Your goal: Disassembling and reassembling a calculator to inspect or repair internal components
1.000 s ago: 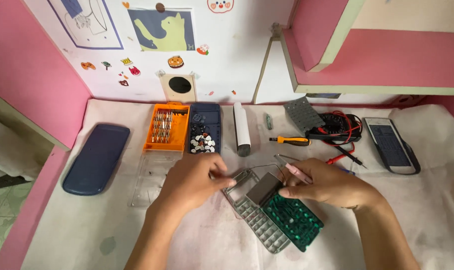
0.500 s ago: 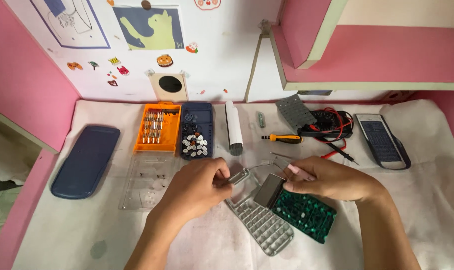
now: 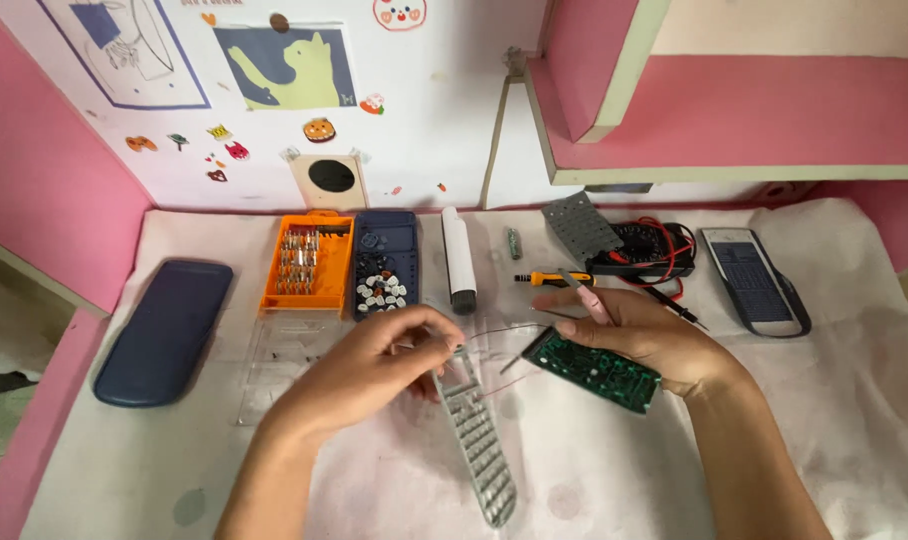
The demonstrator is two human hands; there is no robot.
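While left fingers [image 3: 444, 345] pinched thin wires at the grey keypad frame [image 3: 479, 440], the right hand [image 3: 639, 335] gripped the green circuit board [image 3: 594, 370], mid-cloth, right of the frame. Best pull gently, wires slack; orange bit case [image 3: 309, 262] far left.

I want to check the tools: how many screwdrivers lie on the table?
1: a screwdriver with an orange and black handle, lying behind the right hand. Others may be hidden.

Single head camera looks steeply down, close over the worktable [image 3: 854, 400].
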